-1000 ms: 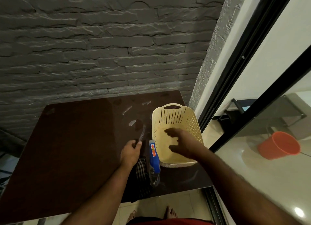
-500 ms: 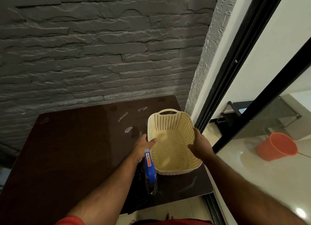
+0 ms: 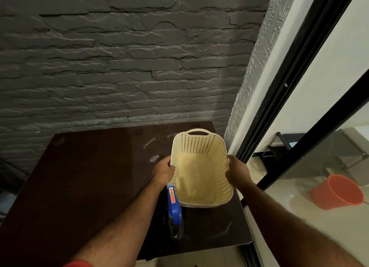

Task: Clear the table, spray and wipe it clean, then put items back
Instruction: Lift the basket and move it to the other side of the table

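Note:
A cream perforated plastic basket stands at the right side of the dark brown table; nothing shows inside it. My left hand grips its left rim and my right hand grips its right rim. A spray bottle with a blue head lies on the table just left of the basket, near the front edge, on a dark cloth that is mostly hidden under my left forearm.
Wet streaks mark the tabletop behind my left hand. A grey stone wall backs the table. A black-framed glass door runs along the right. An orange bucket stands on the floor beyond the glass.
My left hand left the table surface and took the basket's left rim. My right hand moved from over the basket's inside to its right rim. The view tilted upward.

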A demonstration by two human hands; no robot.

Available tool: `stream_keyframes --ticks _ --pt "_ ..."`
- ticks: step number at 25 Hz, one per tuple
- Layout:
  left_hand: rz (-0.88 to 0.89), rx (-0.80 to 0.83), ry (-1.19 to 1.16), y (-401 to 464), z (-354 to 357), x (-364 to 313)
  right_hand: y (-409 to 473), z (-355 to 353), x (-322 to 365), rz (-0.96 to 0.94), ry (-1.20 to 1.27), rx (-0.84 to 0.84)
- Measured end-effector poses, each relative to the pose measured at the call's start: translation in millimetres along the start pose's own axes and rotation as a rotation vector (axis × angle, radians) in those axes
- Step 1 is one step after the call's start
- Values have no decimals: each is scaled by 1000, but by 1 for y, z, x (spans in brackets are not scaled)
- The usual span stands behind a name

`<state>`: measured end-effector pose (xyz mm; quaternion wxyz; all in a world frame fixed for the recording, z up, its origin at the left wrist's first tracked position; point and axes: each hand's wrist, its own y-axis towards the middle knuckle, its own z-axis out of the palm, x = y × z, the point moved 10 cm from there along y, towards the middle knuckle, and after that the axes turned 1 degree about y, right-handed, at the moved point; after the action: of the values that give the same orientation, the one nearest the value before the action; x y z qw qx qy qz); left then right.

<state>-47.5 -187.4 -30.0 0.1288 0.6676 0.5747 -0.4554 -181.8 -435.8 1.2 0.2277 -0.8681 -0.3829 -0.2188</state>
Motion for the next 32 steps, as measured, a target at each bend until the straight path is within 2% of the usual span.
stream_keyframes --ticks 6,12,19,24,32 --pt "-11 -124 -77 1 -65 3 11 2 69 -103 -32 2" --pt "18 -195 -110 5 -158 19 13 15 176 -216 -95 56" --pt "66 -237 -53 17 -267 52 -13 54 279 -198 -65 19" --pt "43 -246 4 18 -313 88 -32 100 310 -176 -34 29" --pt "-19 -282 -51 14 -325 131 -36 135 331 -222 -51 66"
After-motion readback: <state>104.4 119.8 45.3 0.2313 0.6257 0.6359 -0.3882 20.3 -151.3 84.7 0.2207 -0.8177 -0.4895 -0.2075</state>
